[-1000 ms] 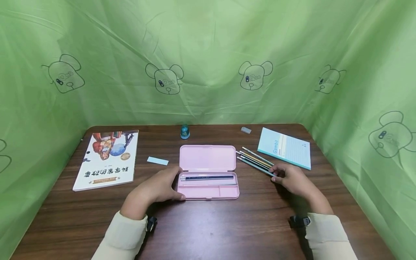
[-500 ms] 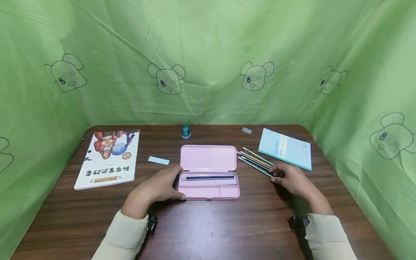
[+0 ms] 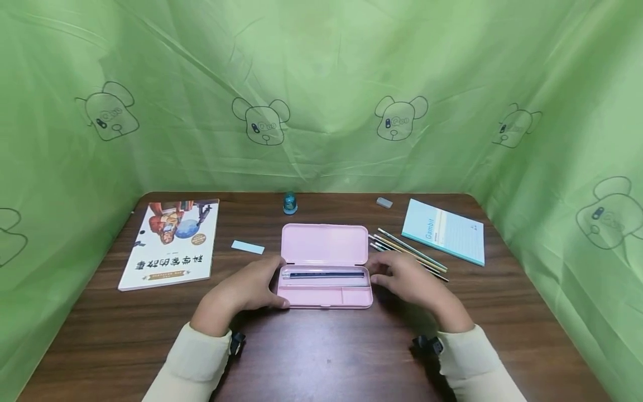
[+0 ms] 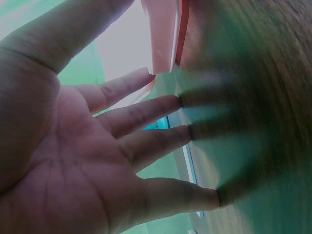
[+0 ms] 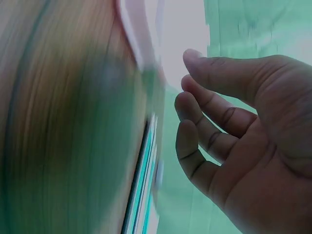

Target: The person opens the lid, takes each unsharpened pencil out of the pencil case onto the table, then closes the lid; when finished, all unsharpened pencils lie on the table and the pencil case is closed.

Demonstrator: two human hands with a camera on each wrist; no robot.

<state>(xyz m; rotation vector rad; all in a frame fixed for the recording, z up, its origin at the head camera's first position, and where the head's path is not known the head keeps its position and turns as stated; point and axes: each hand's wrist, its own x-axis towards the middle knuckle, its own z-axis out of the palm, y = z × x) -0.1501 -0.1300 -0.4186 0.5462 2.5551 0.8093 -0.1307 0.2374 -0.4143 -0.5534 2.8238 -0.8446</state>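
Note:
A pink pencil case (image 3: 324,244) lies with its lid folded back, and a dark pencil (image 3: 326,274) rests in its long compartment. At the case's left end is my left hand (image 3: 249,286), thumb by the front corner and index finger by the back corner. The left wrist view shows its fingers spread and straight, the index fingertip touching the case. My right hand (image 3: 404,279) is beside the case's right end, over the near part of several loose pencils (image 3: 422,257). In the right wrist view its fingers are loosely bent, with nothing between them.
A picture book (image 3: 173,245) lies at the left, with a pale blue strip (image 3: 248,247) beside it. Toward the back stand a blue pencil sharpener (image 3: 289,203) and a grey eraser (image 3: 384,202). A light blue notebook (image 3: 444,230) lies at the right.
My right hand has left the far ends of the loose pencils and moved left to the pencil case. The pencils stay on the table. My left hand keeps its place at the case.

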